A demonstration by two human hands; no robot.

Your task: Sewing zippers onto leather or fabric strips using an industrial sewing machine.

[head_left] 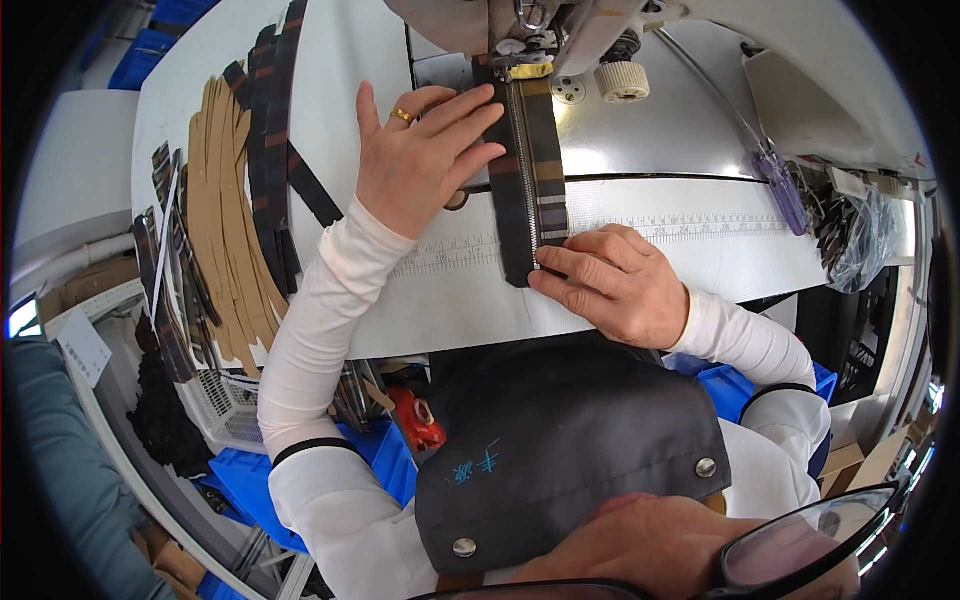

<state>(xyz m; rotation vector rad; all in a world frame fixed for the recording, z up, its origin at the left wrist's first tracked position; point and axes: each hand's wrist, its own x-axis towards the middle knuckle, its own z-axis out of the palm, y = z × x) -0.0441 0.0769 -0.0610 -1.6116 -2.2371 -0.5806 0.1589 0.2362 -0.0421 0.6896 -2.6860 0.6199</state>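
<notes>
A metal zipper (522, 160) runs lengthwise along a dark strip, with a striped brown and grey fabric strip (549, 160) along its right side. Its far end lies under the needle area of a sewing machine (530, 45). My left hand (425, 145), a gold ring on one finger, rests with fingers spread, the fingertips at the strip's left edge near the machine. At the near end, my right hand (612, 283) pinches the zipper strip between thumb and fingers. The fingers hide part of that end.
Bundles of tan strips (222, 210) and dark striped strips (272, 130) lie on the left of the white table (440, 320). A ruler scale (690, 231) crosses the tabletop. A purple-handled screwdriver (782, 190) and a plastic bag (862, 240) are at the right. Blue bins (255, 490) stand below.
</notes>
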